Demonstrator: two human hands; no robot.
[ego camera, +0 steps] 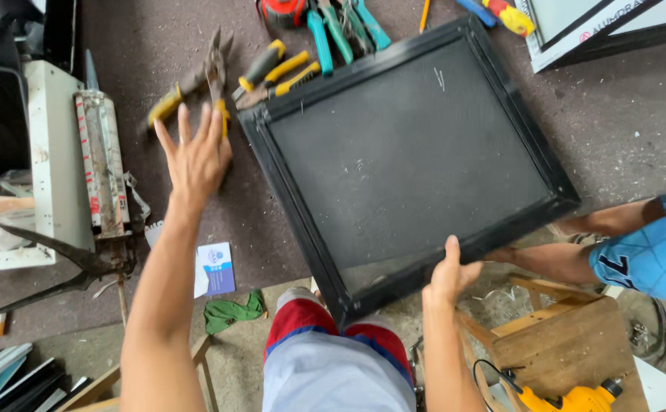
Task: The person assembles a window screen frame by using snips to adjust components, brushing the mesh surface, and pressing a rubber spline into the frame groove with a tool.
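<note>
Screen frame: a black rectangular frame with dark mesh stretched across it, lying tilted on the brown floor mat; its near edge sits under the right hand and its near-left corner ends just above the person's knees.
Right hand: clamped on the near rail of the frame, thumb on top of the rail, the other fingers hidden under it.
Left hand: empty, fingers spread wide, lifted over the mat just left of the frame's far-left corner; it touches nothing that I can see.
Nearest the left hand: yellow-handled snips lie just beyond its fingertips, with yellow-handled pliers a little to the right of them.
Further past that hand: green-handled cutters lie at the frame's far edge.
Left of the left hand: a caulking gun with a worn tube, well apart from the palm, and large shears below it.
Near the right forearm: a wooden stool and a yellow drill to its right.
Another person: bare legs and blue shorts beyond the frame's right corner, hands not in view.
What looks done: the mesh lies flat and covers the whole opening, with all four rails joined at the corners.
What looks left: I judge that only finishing remains, such as checking the edges; no loose mesh shows past the rails, though the seating along the rails is too dark to read.
</note>
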